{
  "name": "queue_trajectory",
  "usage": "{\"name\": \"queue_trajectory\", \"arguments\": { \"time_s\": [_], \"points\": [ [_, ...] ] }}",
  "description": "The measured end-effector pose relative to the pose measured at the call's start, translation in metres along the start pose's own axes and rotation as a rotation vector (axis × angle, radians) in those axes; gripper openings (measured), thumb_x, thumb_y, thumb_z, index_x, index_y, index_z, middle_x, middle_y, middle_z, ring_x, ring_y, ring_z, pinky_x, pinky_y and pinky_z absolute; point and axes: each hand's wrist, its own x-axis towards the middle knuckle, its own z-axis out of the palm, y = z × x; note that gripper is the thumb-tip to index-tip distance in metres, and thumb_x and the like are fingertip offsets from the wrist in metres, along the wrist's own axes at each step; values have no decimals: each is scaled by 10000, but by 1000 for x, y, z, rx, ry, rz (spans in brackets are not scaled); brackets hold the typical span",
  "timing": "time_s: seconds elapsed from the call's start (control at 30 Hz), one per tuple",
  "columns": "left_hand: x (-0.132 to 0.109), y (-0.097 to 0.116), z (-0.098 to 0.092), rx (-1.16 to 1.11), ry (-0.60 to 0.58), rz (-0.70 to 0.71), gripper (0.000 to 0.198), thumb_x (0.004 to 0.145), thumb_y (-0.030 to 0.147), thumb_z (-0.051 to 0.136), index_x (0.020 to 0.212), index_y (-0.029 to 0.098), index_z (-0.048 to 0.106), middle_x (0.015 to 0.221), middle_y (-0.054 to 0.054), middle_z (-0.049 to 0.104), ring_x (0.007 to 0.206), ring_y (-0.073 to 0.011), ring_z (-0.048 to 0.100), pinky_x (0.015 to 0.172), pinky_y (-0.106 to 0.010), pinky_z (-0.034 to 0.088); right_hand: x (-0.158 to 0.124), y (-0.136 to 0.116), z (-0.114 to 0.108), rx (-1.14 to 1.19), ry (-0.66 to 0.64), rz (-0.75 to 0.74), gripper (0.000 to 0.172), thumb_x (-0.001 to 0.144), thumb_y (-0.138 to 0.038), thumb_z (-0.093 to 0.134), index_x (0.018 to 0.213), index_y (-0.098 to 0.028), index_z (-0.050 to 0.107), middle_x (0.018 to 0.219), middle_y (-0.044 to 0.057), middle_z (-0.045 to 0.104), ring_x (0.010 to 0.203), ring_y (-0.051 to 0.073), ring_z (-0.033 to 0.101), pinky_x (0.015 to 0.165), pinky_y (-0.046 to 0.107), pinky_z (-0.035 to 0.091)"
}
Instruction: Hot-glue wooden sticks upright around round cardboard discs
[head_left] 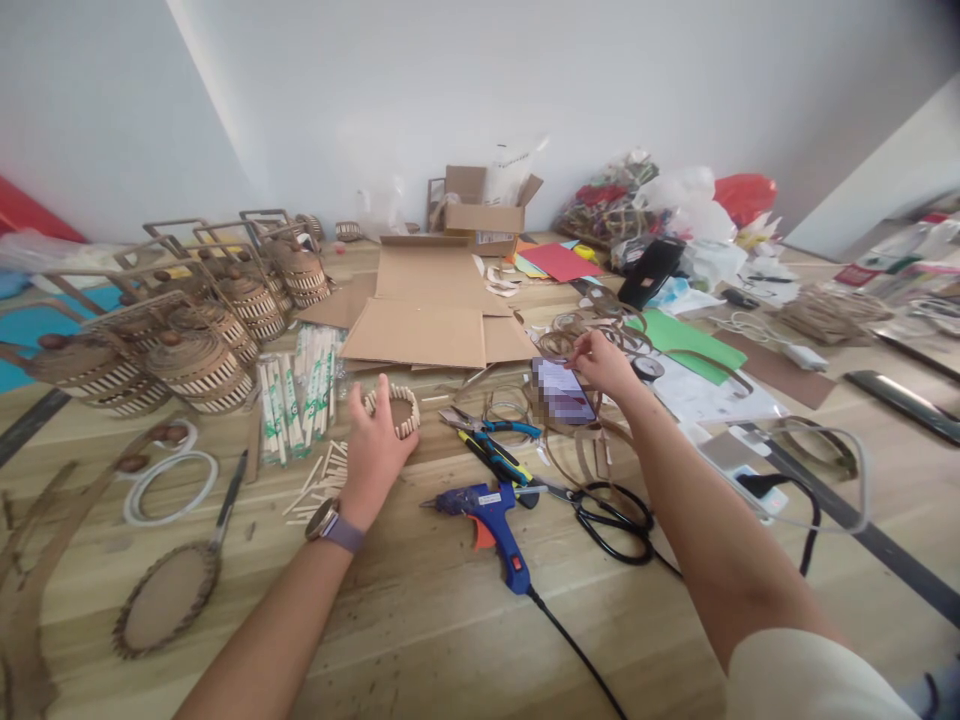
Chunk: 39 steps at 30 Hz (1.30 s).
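Left hand (373, 440) curled around a partly hidden stick basket (406, 413) — right hand (602, 364) at a blurred phone (562, 392), grip unclear.

left fingers (384, 402) around small stick-walled cup (403, 412)

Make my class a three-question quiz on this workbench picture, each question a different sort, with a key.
1. Which hand is at the stick ring?
2. True or false: the glue gun has a blue trigger.
3. Fill in: the right hand is at the ____.

Key:
1. The left hand.
2. False; it is orange.
3. Phone.
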Motion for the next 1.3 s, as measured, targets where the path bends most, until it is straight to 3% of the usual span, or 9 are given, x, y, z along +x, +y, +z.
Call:
{"name": "queue_trajectory", "arguments": {
  "time_s": [0.27,0.57,0.87,1.13,1.3],
  "points": [
    [0,0,0,7,-1,11,947,711,265,780,1502,142,274,1498,-282,216,1215,-415,544,901,-488,539,-4,0,0,-1,-40,-7,246,704,-88,503,902,-234,497,693,22,724,684,237,712,652,323,522],
    [0,0,0,9,-24,0,943,728,279,776,1506,133,264,1497,-300,206,1218,-431,545,897,-488,538,1,4,4,-21,-29,20,235,707,-58,500,862,-232,477,800,56,721,740,236,714,682,325,533],
    [0,1,-1,7,-19,-7,950,713,274,785,1504,146,274,1496,-286,222,1218,-430,544,886,-488,545,1,1,2,-39,-13,-2,239,684,-47,492,813,-246,467,776,57,723,824,252,699,780,355,524],
    [0,-1,1,-9,-8,8,952,714,269,779,1507,147,268,1501,-278,212,1225,-418,537,917,-492,528,-4,-3,-4,-19,-54,-1,248,706,-80,491,897,-239,487,726,15,720,683,223,712,660,312,527],
    [0,-2,1,-13,-21,-4,951,709,267,783,1505,149,276,1503,-279,211,1223,-422,539,902,-486,537,-4,-3,-2,-29,-68,24,253,690,-57,499,866,-239,494,721,36,724,732,249,714,703,344,534]
  ]
}}
